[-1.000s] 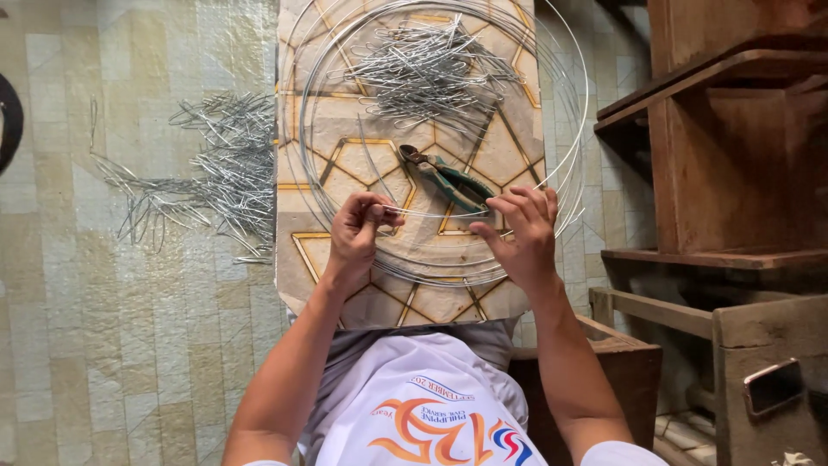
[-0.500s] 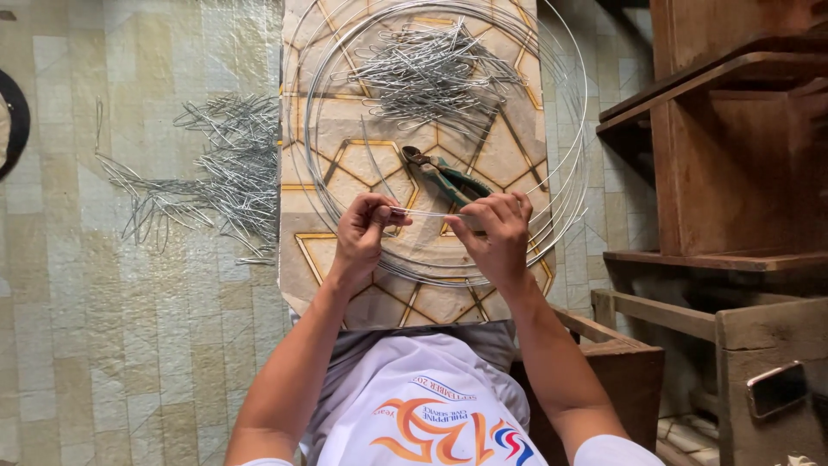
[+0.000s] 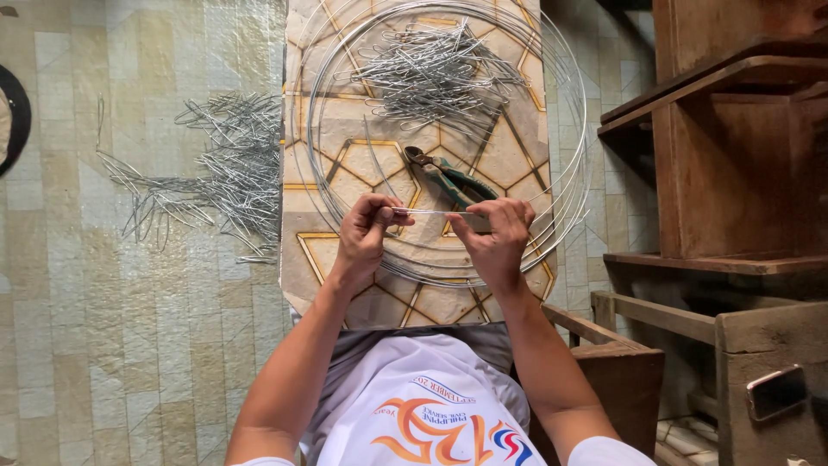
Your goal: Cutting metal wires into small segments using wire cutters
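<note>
My left hand (image 3: 366, 235) and my right hand (image 3: 493, 237) pinch the two ends of a short length of silver wire (image 3: 429, 211), held level just above a patterned board (image 3: 328, 267) that rests on my lap. A large coil of thin wire (image 3: 565, 112) lies in rings on the board. Green-handled pliers (image 3: 448, 179) lie inside the coil, just beyond my right hand. A heap of bent wire pieces (image 3: 431, 73) sits at the far end of the board.
A second heap of bent wire pieces (image 3: 211, 173) lies on the tiled floor to the left. A wooden shelf unit (image 3: 733, 138) stands close on the right, with a wooden bench (image 3: 690, 319) below it. A dark round object (image 3: 13, 116) is at the left edge.
My right hand has moved left, toward my left hand, and now grips the wire close to it. The left hand has stayed in place.
</note>
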